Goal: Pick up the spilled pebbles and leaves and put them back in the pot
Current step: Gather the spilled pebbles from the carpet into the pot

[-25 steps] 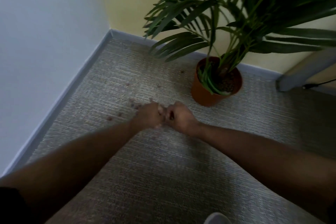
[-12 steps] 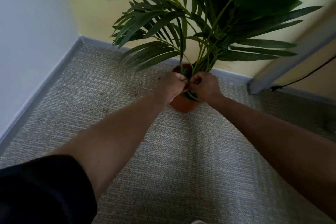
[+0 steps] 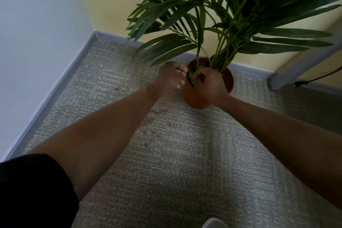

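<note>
The orange pot (image 3: pixel 194 99) with its tall green palm plant (image 3: pixel 212 24) stands on the carpet by the yellow wall. My right hand (image 3: pixel 210 84) is over the pot's rim, knuckles up and fingers curled down among the low leaves (image 3: pixel 191 79); what it holds is hidden. My left hand (image 3: pixel 171 77) hovers just left of the rim, its fingers curled with nothing showing in them. Several small reddish pebbles (image 3: pixel 154 116) lie scattered on the carpet below my left wrist, and one pebble (image 3: pixel 116 88) lies farther left.
Grey carpet (image 3: pixel 185 172) covers the floor, bounded by a grey skirting board (image 3: pixel 61 81) along the white wall on the left. A grey angled leg (image 3: pixel 296 66) and a black cable (image 3: pixel 318 77) are at the right. Palm fronds hang over both hands.
Both hands rose from the pebbles on the carpet to the pot. Since half a second ago my left hand has drawn slightly left of the rim; my right hand stays over the pot.
</note>
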